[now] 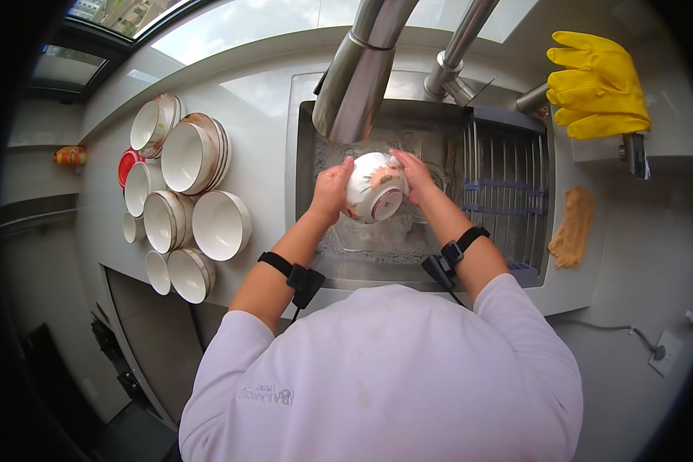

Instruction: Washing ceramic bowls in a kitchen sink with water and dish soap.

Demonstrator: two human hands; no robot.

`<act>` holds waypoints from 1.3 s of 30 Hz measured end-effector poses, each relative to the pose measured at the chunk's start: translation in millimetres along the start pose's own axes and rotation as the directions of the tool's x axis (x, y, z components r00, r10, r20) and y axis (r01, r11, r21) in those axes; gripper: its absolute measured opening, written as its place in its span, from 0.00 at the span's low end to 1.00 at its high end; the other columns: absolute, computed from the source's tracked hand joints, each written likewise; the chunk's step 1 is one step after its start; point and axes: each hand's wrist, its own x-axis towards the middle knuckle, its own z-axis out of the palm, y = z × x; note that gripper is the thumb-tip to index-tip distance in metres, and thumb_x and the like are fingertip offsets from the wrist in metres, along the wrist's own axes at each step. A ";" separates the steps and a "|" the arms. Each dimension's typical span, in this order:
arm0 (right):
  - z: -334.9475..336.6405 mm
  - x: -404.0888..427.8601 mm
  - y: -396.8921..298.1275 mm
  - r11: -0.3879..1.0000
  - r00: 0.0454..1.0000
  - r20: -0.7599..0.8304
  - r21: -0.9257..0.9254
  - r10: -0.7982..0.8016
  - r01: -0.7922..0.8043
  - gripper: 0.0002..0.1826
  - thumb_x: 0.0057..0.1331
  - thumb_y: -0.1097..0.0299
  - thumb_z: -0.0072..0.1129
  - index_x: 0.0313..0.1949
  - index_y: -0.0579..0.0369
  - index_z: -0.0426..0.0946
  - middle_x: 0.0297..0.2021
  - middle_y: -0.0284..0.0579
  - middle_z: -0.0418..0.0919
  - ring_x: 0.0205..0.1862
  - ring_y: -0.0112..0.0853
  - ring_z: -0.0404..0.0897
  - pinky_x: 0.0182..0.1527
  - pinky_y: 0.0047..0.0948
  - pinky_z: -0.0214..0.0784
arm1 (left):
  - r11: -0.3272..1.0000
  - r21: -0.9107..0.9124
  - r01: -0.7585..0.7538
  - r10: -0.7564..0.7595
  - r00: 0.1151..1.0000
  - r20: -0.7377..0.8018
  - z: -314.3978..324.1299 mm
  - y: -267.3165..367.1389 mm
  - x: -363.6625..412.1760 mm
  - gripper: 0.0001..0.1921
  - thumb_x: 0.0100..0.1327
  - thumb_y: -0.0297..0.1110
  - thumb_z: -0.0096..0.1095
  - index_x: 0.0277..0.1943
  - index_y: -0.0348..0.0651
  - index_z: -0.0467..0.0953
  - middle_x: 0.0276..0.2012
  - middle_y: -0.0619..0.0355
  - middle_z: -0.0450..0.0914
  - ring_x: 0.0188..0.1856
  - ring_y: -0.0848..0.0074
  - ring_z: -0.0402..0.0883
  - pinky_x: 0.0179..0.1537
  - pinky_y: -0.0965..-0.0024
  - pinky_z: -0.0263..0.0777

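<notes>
Between both hands I hold a white ceramic bowl [375, 182] with a painted flower pattern, tipped so that its foot ring faces me. My left hand [331, 187] grips its left side, the thumb along the wall. On the opposite side my right hand [414, 175] clasps the bowl near its rim. The bowl is over the steel sink [346, 274], whose bottom looks wet and sudsy. Just above my hands hangs the metal faucet head [349, 98]; I cannot tell whether water runs from it. The bowl's inside is hidden.
White bowls [222, 225], several in stacks, crowd the left counter beside a red dish [129, 166]. A roll-up drying rack [503, 190] spans the sink's right part. Yellow rubber gloves [600, 86] hang at upper right; a tan cloth [573, 228] lies on the right counter.
</notes>
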 end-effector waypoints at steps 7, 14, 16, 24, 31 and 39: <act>-4.2 0.0 23.1 0.968 0.986 0.031 0.186 0.164 -0.167 0.19 0.60 0.52 0.51 0.41 0.54 0.72 0.39 0.41 0.76 0.41 0.35 0.75 0.43 0.37 0.68 | 0.772 -0.630 0.079 -0.189 0.976 -0.108 -0.4 -20.6 16.8 0.23 0.67 0.49 0.40 0.50 0.36 0.66 0.47 0.53 0.74 0.48 0.67 0.74 0.51 0.65 0.66; -35.6 -0.9 22.3 0.063 0.884 0.259 -0.950 -0.390 0.306 0.32 0.53 0.47 0.58 0.54 0.46 0.61 0.45 0.55 0.72 0.45 0.50 0.72 0.47 0.39 0.65 | 0.831 -0.543 0.124 -0.341 0.884 -0.319 -3.4 -37.6 16.9 0.24 0.66 0.51 0.41 0.51 0.36 0.67 0.47 0.53 0.74 0.47 0.67 0.75 0.49 0.64 0.67; -43.2 -4.0 29.1 -0.139 0.885 0.414 -0.909 -0.214 0.392 0.45 0.51 0.50 0.61 0.63 0.38 0.45 0.48 0.52 0.71 0.49 0.49 0.70 0.49 0.41 0.64 | 0.839 -0.529 0.128 -0.345 0.877 -0.335 -5.2 -41.4 17.6 0.24 0.66 0.51 0.42 0.51 0.36 0.67 0.46 0.53 0.75 0.45 0.68 0.75 0.48 0.65 0.68; -55.5 47.3 67.8 0.052 0.916 -0.009 -0.999 -0.402 0.013 0.30 0.52 0.55 0.58 0.53 0.54 0.66 0.50 0.51 0.69 0.51 0.45 0.68 0.54 0.36 0.58 | 0.928 -0.344 0.143 -0.292 0.853 -0.433 4.3 -47.4 26.2 0.25 0.65 0.50 0.43 0.45 0.32 0.71 0.38 0.54 0.77 0.39 0.72 0.76 0.42 0.70 0.68; 22.3 -21.7 68.0 0.988 0.986 -0.064 0.005 -0.155 0.155 0.20 0.62 0.61 0.47 0.51 0.57 0.64 0.47 0.45 0.69 0.48 0.34 0.68 0.52 0.29 0.59 | 0.963 -0.245 0.113 -0.235 0.794 -0.561 6.3 -48.9 22.5 0.24 0.65 0.50 0.44 0.41 0.31 0.73 0.35 0.55 0.78 0.36 0.73 0.76 0.40 0.70 0.69; 38.9 -11.4 56.8 0.903 0.898 -0.112 -0.119 -0.425 0.413 0.21 0.66 0.61 0.44 0.57 0.52 0.58 0.52 0.42 0.67 0.52 0.33 0.67 0.53 0.29 0.59 | 0.998 0.025 0.057 -0.035 0.847 -0.531 31.1 -19.1 16.2 0.25 0.64 0.50 0.46 0.31 0.33 0.77 0.25 0.55 0.79 0.27 0.74 0.75 0.31 0.70 0.68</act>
